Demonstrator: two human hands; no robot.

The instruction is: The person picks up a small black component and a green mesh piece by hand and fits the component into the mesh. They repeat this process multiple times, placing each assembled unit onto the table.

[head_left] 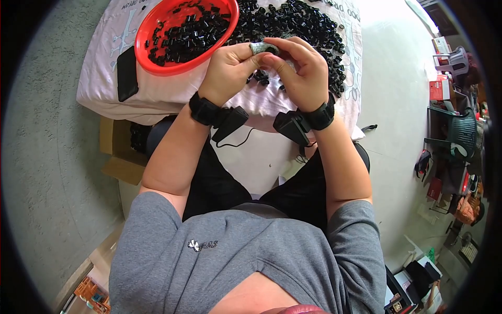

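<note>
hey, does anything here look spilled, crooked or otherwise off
Nothing looks damaged. The small black parts lie in a loose heap on the cloth-covered table beside the red bowl, which holds more of them. The left hand and right hand pinch a small greyish piece together.

The bench (157,97) lies ahead of the seated person, under a cloth (112,31). A bowl (151,23) sits at its left, with small clips inside. A heap of clips (308,26) spreads to the bowl's right, across the bench's far side. A flat phone-like slab (127,72) lies near the bench's left edge, just in front of the bowl. Both hands meet above the bench, left hand (228,68) beside right hand (303,70), a small part (263,47) between their fingertips. A cardboard box (117,152) stands on the floor below the bench, left of the knees. Shelves (449,125) stand far right.
</note>
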